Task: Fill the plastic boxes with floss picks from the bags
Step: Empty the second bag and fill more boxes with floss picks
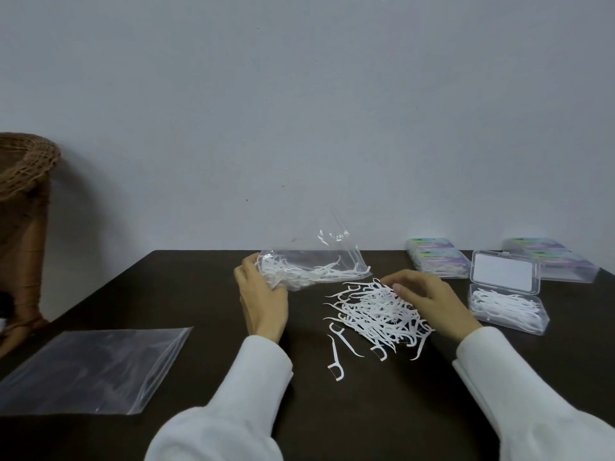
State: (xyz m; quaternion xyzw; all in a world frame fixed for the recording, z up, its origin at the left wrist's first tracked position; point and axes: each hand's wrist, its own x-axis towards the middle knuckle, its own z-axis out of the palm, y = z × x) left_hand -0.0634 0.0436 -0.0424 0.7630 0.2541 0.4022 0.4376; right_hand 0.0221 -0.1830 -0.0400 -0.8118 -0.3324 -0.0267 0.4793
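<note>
A clear plastic bag with white floss picks inside lies at the back middle of the dark table. My left hand grips its left end. A loose pile of floss picks lies just right of centre, and my right hand rests on the pile's right side with fingers curled over the picks. An open clear plastic box partly filled with picks stands to the right, its lid upright.
An empty flat clear bag lies at the front left. Two stacks of closed boxes stand at the back right by the wall. A wicker chair stands left of the table.
</note>
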